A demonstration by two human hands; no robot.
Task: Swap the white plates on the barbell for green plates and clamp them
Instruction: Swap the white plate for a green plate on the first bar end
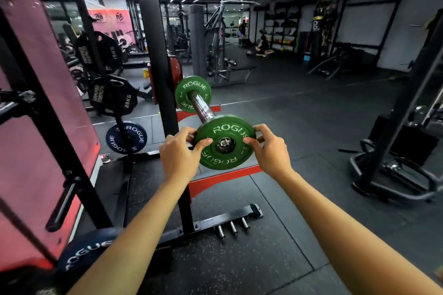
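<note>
Your left hand (178, 151) and right hand (267, 148) pinch opposite edges of the near green plate (225, 142), fingers curled, at the sleeve (202, 106) tip. Bare sleeve runs to the far plate (193, 93).

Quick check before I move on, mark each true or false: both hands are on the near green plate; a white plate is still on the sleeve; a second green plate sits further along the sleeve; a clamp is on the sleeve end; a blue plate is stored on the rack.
1. Both hands, left hand and right hand, grip the near green plate. True.
2. A white plate is on the barbell sleeve. False: only green plates show.
3. A far green plate sits further along the sleeve. True.
4. A clamp is fitted at the sleeve end. False: none visible.
5. A blue plate hangs on the rack. True.
</note>
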